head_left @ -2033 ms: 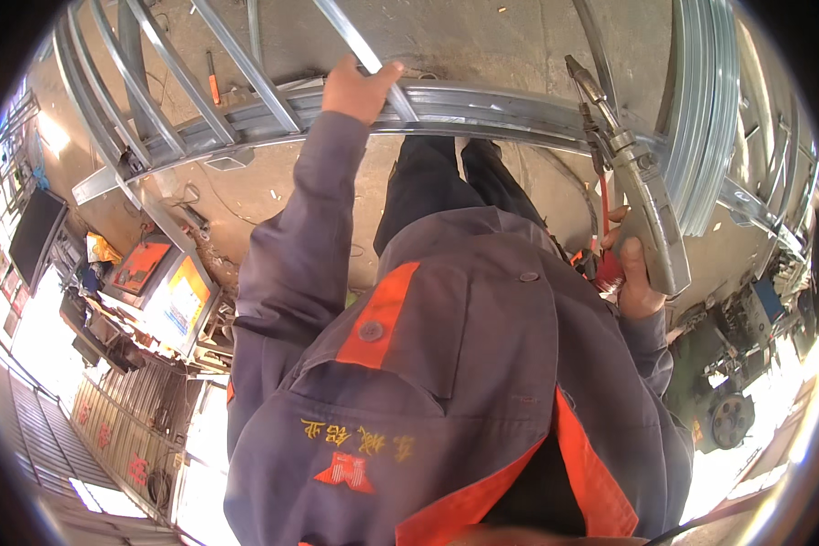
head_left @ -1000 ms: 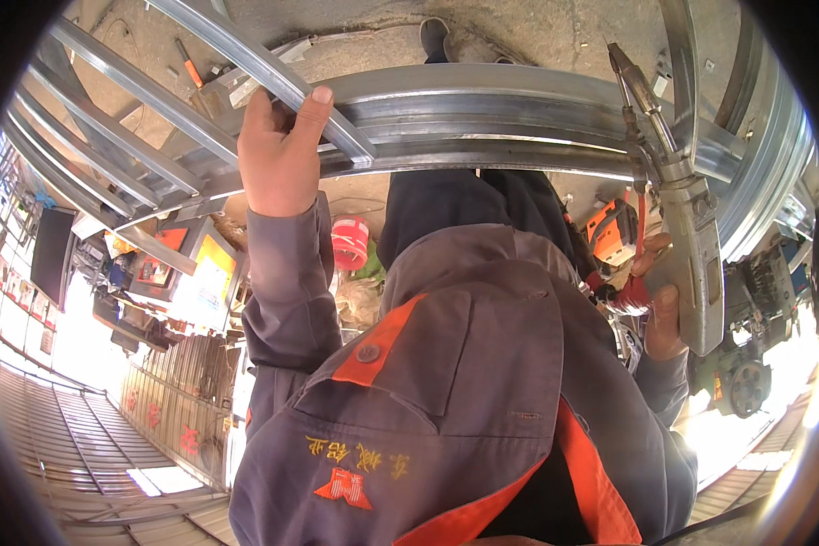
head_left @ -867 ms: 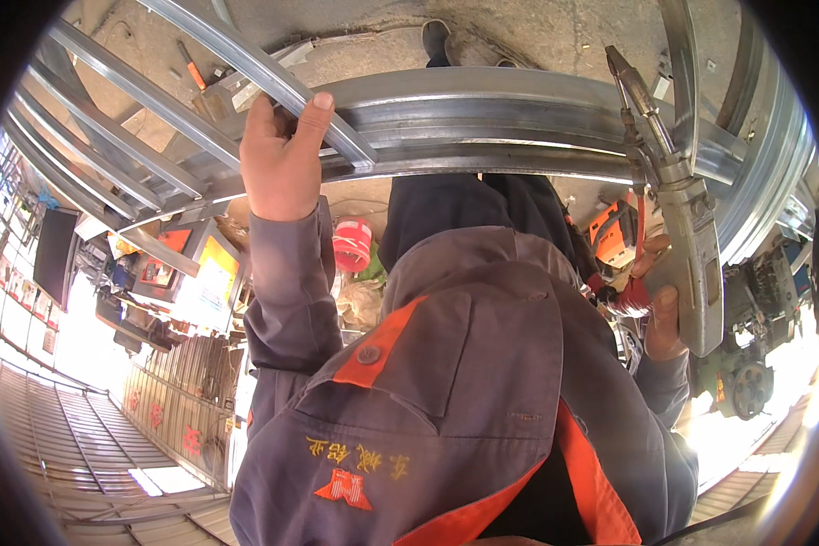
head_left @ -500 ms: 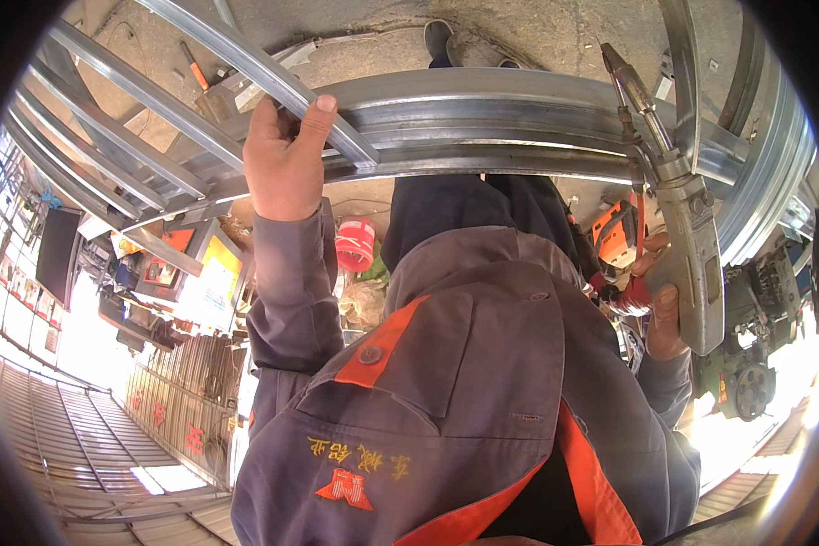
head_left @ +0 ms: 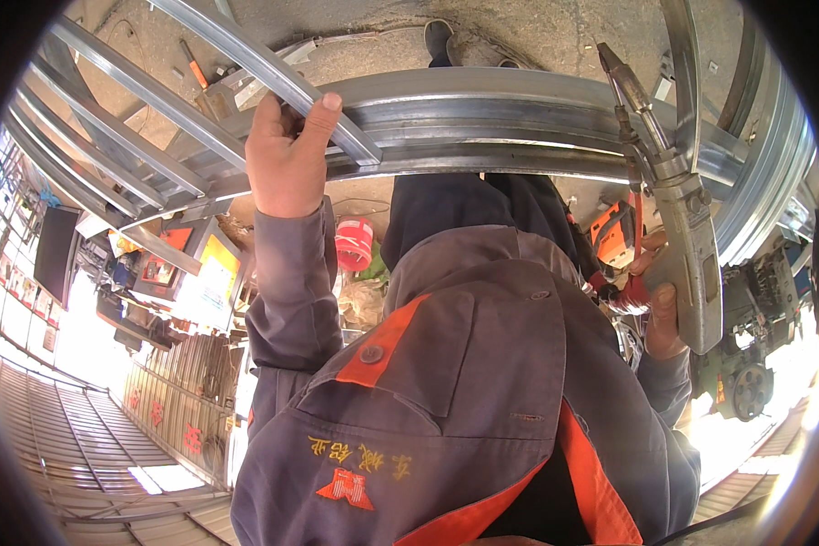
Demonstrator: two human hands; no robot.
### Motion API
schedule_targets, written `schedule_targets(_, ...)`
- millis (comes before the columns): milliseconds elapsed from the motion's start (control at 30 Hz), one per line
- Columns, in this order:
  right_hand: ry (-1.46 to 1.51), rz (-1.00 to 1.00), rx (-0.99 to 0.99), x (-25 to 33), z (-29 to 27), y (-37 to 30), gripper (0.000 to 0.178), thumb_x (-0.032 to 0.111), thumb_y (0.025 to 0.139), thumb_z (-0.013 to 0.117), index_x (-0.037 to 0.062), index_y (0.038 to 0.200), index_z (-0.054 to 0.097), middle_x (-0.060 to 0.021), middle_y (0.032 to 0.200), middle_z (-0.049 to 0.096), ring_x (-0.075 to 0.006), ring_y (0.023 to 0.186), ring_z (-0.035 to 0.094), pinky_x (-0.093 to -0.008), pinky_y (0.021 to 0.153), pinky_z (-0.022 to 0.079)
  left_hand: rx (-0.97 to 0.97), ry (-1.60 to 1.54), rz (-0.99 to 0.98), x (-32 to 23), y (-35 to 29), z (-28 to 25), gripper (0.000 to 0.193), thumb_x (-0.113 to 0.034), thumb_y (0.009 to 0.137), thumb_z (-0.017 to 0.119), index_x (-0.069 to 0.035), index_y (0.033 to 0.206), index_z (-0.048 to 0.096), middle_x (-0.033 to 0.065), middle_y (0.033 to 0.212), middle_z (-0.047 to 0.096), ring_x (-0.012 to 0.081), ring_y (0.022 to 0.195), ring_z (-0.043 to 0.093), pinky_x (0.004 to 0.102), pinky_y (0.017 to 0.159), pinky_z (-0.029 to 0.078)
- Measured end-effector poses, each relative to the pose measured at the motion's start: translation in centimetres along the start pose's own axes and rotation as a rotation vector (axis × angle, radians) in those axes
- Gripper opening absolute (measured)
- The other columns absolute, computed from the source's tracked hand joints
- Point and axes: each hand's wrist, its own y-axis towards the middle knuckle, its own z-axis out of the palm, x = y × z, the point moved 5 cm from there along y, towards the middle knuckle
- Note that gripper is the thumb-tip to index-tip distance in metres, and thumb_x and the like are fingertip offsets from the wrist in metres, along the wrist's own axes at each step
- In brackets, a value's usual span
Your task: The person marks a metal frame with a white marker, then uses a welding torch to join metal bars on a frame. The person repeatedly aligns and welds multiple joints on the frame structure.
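Observation:
My left hand (head_left: 287, 164) is closed round a square metal tube (head_left: 246, 59), thumb on its upper side, near the end that meets a long rail. That long metal rail (head_left: 482, 91) runs across in front of me. On the right, my right hand (head_left: 662, 305) grips the grey body of a handheld welding gun (head_left: 687, 227). Its tapered nozzle points up and away from me, above the rail's right part, with a thin tube alongside. The gun's body hides part of my right fingers.
More parallel tubes (head_left: 136, 82) slant across the left. Bundled metal profiles (head_left: 778, 173) stand at the right, near a green machine (head_left: 746, 382). Beneath the rail are a red bucket (head_left: 354, 241) and an orange-and-black case (head_left: 614, 235). An orange-handled tool (head_left: 194, 65) lies on the floor.
My left hand and the tube it holds have shifted very slightly to the right. The welding gun's nozzle has tipped a little to the left.

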Motion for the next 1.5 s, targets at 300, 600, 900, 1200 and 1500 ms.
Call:
schedule_targets(300, -0.026, 0.004, 0.022, 0.1, -0.1, -0.1, 0.067, 0.056, 0.097, 0.069, -0.0025, 0.130, 0.062, -0.0104, 0.114, 0.066, -0.0147, 0.093, 0.065, -0.0316, 0.083, 0.051, 0.002, 0.055, -0.005, -0.3, 0.0, -0.1, 0.038, -0.022, 0.096, 0.079, 0.002, 0.119, 0.062, 0.0023, 0.094, 0.067, 0.0076, 0.083, 0.059, 0.0234, 0.072, 0.047)
schedule_targets(600, -0.008, 0.008, 0.029, 0.0, -0.4, -0.2, 0.069, 0.057, 0.097, 0.069, -0.0032, 0.131, 0.062, -0.0096, 0.115, 0.067, -0.0139, 0.092, 0.064, -0.0316, 0.083, 0.051, -0.021, 0.015, 0.012, 0.1, 0.2, -0.1, 0.036, -0.023, 0.093, 0.082, 0.002, 0.111, 0.063, 0.0032, 0.090, 0.068, 0.0087, 0.081, 0.060, 0.0255, 0.071, 0.049)
schedule_targets(900, 0.223, 0.109, 0.071, -1.5, 0.7, -1.0, 0.051, 0.033, 0.101, 0.071, -0.0001, 0.138, 0.059, -0.0055, 0.112, 0.067, -0.0112, 0.093, 0.062, -0.0281, 0.079, 0.052, -0.074, 0.197, 0.110, 0.6, 0.4, -1.2, 0.046, -0.036, 0.089, 0.081, 0.002, 0.109, 0.065, 0.0111, 0.081, 0.068, 0.0201, 0.071, 0.065, 0.0367, 0.066, 0.053)
schedule_targets(1200, 0.132, -0.177, 0.054, -0.4, 1.1, -0.3, 0.053, 0.033, 0.099, 0.075, 0.0023, 0.139, 0.059, -0.0070, 0.118, 0.069, -0.0134, 0.091, 0.065, -0.0301, 0.079, 0.055, -0.212, 0.385, 0.113, 1.2, -0.5, -0.9, 0.066, -0.042, 0.092, 0.074, 0.006, 0.134, 0.058, 0.0177, 0.087, 0.073, 0.0326, 0.078, 0.072, 0.0432, 0.076, 0.056)
schedule_targets(1500, 0.067, -0.262, 0.152, -0.8, 0.5, -0.3, 0.048, 0.023, 0.101, 0.072, 0.0012, 0.141, 0.055, -0.0070, 0.118, 0.069, -0.0129, 0.089, 0.064, -0.0303, 0.078, 0.054, -0.229, 0.386, 0.173, 1.8, -0.7, -0.8, 0.070, -0.044, 0.093, 0.073, 0.005, 0.140, 0.055, 0.0201, 0.092, 0.073, 0.0377, 0.085, 0.072, 0.0462, 0.078, 0.055)
